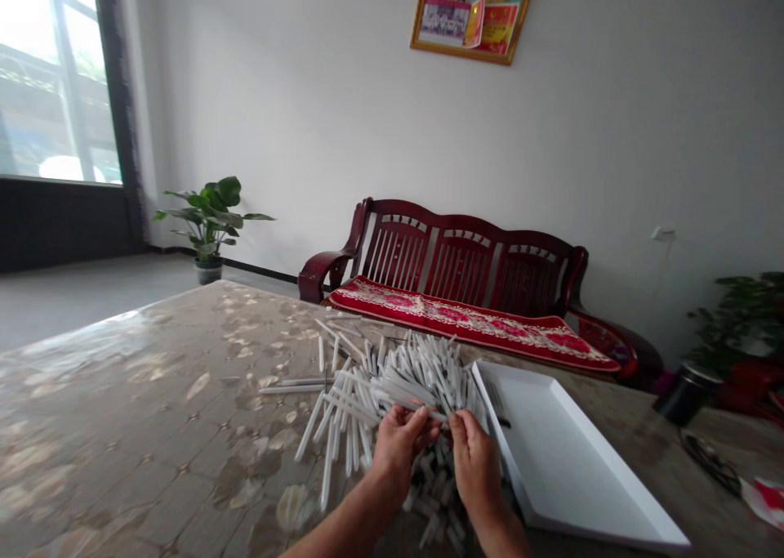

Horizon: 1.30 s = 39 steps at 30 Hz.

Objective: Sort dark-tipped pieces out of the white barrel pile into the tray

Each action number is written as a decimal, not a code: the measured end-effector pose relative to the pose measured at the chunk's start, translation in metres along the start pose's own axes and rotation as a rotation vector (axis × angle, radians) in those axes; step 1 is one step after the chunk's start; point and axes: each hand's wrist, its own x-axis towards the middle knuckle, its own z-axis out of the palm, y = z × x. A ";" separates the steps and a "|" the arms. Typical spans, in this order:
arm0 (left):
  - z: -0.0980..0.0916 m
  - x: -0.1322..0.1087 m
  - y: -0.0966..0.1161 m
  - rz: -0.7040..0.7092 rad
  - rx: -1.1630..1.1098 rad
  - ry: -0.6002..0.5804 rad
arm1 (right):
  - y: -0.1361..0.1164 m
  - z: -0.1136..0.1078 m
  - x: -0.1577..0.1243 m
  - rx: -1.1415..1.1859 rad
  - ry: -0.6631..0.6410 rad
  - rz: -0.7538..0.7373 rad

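A heap of thin white sticks (373, 390) lies in the middle of the brown patterned table (140, 403). My left hand (398, 448) rests on the near side of the heap with its fingers curled round one or two sticks. Right beside it, my right hand (476, 460) pinches sticks from the same heap, fingers bent. Both hands almost touch each other. A white shallow tray (569, 468) lies just right of my right hand, with one small dark item near its far left corner.
A red wooden bench (465, 280) with a red cushion stands behind the table against the wall. Potted plants stand at the left (211, 219) and far right (744, 313). A dark cup (683, 395) and small items sit at the table's right edge.
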 end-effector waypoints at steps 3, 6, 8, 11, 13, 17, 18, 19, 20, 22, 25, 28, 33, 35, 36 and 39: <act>0.000 0.001 0.000 0.016 0.025 -0.006 | -0.002 -0.002 -0.001 -0.009 -0.059 0.022; 0.000 0.003 0.002 0.024 0.027 0.017 | -0.003 -0.005 -0.002 0.056 -0.083 0.028; -0.001 0.004 0.003 0.017 0.027 0.022 | -0.003 -0.006 -0.002 0.068 -0.068 -0.017; -0.002 0.004 0.002 0.009 0.040 -0.003 | -0.001 -0.006 -0.002 0.003 -0.076 -0.062; -0.001 0.002 0.002 0.015 0.048 -0.013 | 0.000 -0.005 -0.002 -0.042 -0.100 -0.027; 0.002 0.000 0.002 0.014 0.046 0.001 | -0.002 -0.003 -0.001 -0.030 -0.094 0.000; 0.002 0.000 0.003 0.012 0.046 0.005 | -0.002 -0.002 -0.001 -0.023 -0.073 -0.021; 0.002 0.000 0.003 0.009 0.048 0.009 | -0.003 -0.002 -0.001 -0.023 -0.054 -0.044; 0.002 0.000 0.003 0.007 0.052 0.012 | -0.003 -0.002 -0.001 -0.034 -0.046 -0.063; 0.002 0.000 0.003 0.003 0.064 0.012 | -0.003 -0.003 0.000 -0.076 -0.060 -0.071; 0.001 0.000 0.002 0.004 0.083 0.000 | -0.002 -0.005 0.001 -0.116 -0.100 -0.040; 0.000 0.000 0.001 0.014 0.091 0.003 | -0.003 -0.006 -0.001 -0.080 -0.087 -0.038; 0.000 0.001 0.000 -0.003 0.125 0.002 | -0.001 -0.005 -0.001 -0.097 -0.060 -0.075; -0.001 0.002 0.000 -0.003 0.148 -0.006 | 0.002 -0.004 0.000 -0.156 -0.054 -0.061; -0.001 0.002 0.000 -0.002 0.157 -0.005 | 0.003 -0.004 0.001 -0.178 -0.040 -0.052; 0.000 0.002 -0.001 0.005 0.173 0.007 | 0.003 -0.005 0.000 -0.186 -0.019 -0.061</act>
